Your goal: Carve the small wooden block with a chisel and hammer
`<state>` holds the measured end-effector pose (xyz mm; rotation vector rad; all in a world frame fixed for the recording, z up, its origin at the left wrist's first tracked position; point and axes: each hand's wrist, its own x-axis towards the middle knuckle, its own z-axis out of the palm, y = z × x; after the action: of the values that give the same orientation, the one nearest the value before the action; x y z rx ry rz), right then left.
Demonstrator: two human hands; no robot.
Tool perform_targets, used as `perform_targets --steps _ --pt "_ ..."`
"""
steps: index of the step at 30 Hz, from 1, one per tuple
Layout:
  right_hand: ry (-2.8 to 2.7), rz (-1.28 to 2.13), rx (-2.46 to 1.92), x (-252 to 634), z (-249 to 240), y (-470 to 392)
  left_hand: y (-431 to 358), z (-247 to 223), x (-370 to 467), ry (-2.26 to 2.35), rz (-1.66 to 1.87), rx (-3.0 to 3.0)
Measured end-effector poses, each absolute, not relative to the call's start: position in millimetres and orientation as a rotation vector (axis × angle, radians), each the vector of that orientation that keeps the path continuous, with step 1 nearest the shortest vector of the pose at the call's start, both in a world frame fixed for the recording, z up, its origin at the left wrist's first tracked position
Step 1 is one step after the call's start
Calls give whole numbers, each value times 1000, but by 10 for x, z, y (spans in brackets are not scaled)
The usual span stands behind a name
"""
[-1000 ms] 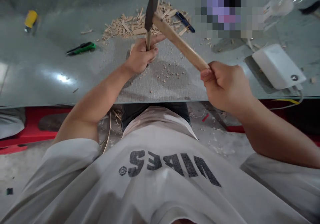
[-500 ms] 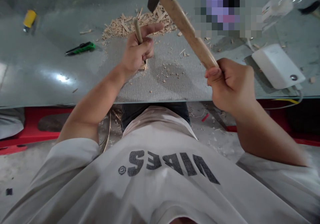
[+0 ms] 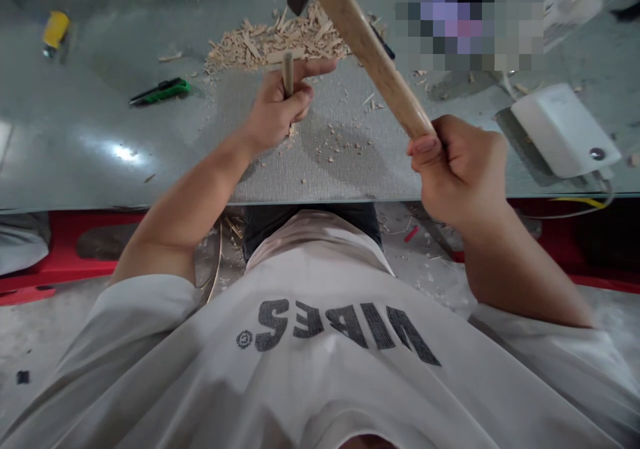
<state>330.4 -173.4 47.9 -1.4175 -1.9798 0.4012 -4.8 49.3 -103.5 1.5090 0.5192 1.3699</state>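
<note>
My right hand (image 3: 463,169) is wrapped round the lower end of a hammer's wooden handle. The hammer (image 3: 375,55) is raised and slants up to the left, its dark head partly cut off by the top edge. My left hand (image 3: 280,105) grips a slim chisel (image 3: 288,74), held nearly upright, with its index finger stretched out to the right. The chisel's lower end goes down behind the fingers to a small bit of pale wood (image 3: 293,131) on the table, mostly hidden by the hand. The hammer head is above and apart from the chisel's top.
Wood chips (image 3: 250,42) lie heaped beyond my left hand. On the left are a green utility knife (image 3: 163,92) and a yellow-handled object (image 3: 56,30). A white box with a cable (image 3: 565,132) sits at right on the glass-topped table (image 3: 125,122). One patch at the top is pixelated.
The chisel has tipped from a leftward lean to nearly upright, and my left hand has shifted slightly right. The hammer has moved slightly left, still raised.
</note>
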Motion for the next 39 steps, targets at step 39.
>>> perform_targets --steps 39 --pt "-2115 499 -1365 3274 505 -1800 170 -700 -134 695 1146 1498"
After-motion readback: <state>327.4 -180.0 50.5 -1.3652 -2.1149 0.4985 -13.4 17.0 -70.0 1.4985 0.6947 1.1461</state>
